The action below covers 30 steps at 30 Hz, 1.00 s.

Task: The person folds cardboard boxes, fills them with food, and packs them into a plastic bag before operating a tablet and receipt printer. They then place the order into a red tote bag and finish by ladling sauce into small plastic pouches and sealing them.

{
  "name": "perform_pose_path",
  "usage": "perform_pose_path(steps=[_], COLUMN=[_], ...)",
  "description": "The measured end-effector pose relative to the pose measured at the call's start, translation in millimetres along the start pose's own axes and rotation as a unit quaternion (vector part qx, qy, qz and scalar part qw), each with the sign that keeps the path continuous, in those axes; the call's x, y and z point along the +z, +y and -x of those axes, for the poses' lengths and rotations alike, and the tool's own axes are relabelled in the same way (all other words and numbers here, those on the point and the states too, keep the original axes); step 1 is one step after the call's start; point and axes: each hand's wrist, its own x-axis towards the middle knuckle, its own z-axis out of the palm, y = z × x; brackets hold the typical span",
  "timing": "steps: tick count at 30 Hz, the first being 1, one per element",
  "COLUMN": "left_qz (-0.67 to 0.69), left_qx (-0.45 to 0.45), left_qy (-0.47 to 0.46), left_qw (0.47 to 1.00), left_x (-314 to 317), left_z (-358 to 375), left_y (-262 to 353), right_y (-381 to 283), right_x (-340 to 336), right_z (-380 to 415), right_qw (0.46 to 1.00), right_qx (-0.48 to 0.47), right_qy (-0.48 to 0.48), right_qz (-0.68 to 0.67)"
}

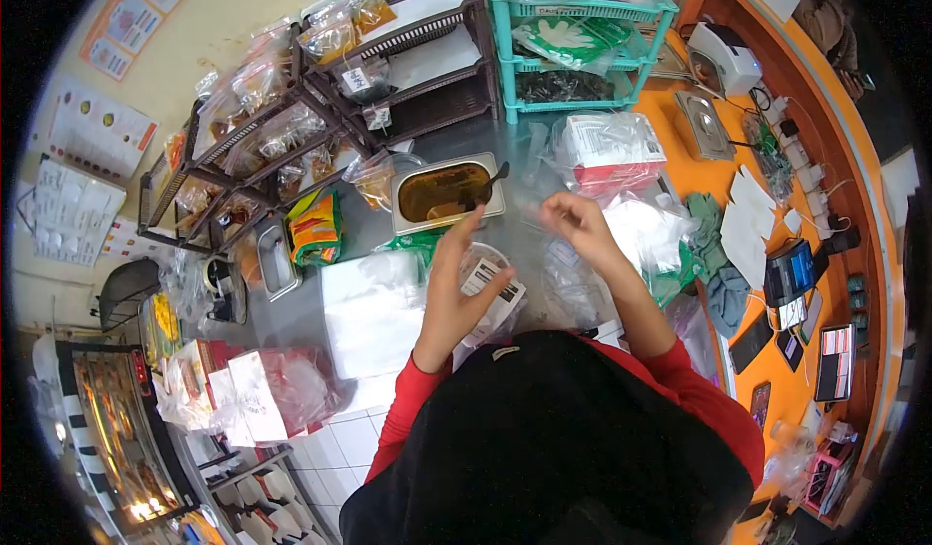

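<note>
My left hand [454, 278] is open, its fingers stretched forward and the thumb held apart. Beside it lies a clear plastic packet with a printed white label [493, 293]. My right hand [582, 227] has its fingers bent toward the thumb in a pinch; I cannot tell what is between them. Clear plastic bags [568, 273] lie below that hand. Just ahead of both hands stands a rectangular steel food pan [400, 217] of dark brown sauce [437, 194]. A dark-handled spoon [497, 174] leans in its right side.
White sheets [369, 312] lie left of my hands. Dark racks [447, 69] with bagged foods and a turquoise shelf [582, 9] stand behind. A plastic-wrapped box [612, 152] is at right, beside an orange counter [714, 191] with cables. Wrapped cartons [257, 390] stand at left.
</note>
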Motion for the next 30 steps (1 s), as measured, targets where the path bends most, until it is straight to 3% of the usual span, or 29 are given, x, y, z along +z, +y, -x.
perform_pose_path(steps=[1,4,6,7,8,13,16,19,21,23,26,29,30], left_qz=[-0.020,0.041,0.184,0.169,0.153,0.148,-0.073,-0.223,-0.074,0.003,0.029,0.137,0.115], left_qx=[0.026,0.019,-0.077,-0.097,-0.117,-0.189,-0.022,0.135,0.062,-0.013,-0.083,-0.186,-0.164], left_qy=[0.007,-0.019,-0.052,-0.046,-0.040,-0.083,0.032,0.179,0.049,-0.035,-0.020,-0.046,-0.038], left_qw=[0.999,0.999,0.979,0.980,0.980,0.967,0.997,0.949,0.994,0.999,0.996,0.972,0.979], left_x=[3,6,3,0,-5,-29,-27,-23,-23,-21,-23,-30,-30], left_z=[-4,-6,2,3,4,3,2,3,11,11,13,16,16], left_y=[4,5,-7,-9,-11,-8,-8,12,11,16,11,-5,-4], right_y=[-19,-47,-52,-53,-54,-41,-39,-42,-42,-38,-50,-63,-63], right_x=[0,15,32,38,39,38,36,42,48,53,55,57,60], right_z=[8,25,31,33,35,35,28,25,24,23,26,29,30], right_qw=[0.994,0.961,0.944,0.927,0.906,0.962,0.968,0.982,0.988,0.991,0.995,0.995,0.995], right_qx=[0.021,0.034,0.097,0.129,0.095,0.041,0.048,0.008,-0.030,-0.061,-0.015,-0.025,-0.055], right_qy=[-0.090,-0.198,-0.107,-0.061,-0.070,-0.125,-0.135,-0.092,-0.068,-0.062,-0.089,-0.088,-0.078], right_qz=[-0.061,-0.188,-0.297,-0.348,-0.407,-0.241,-0.207,-0.164,-0.133,-0.106,-0.040,-0.045,-0.017])
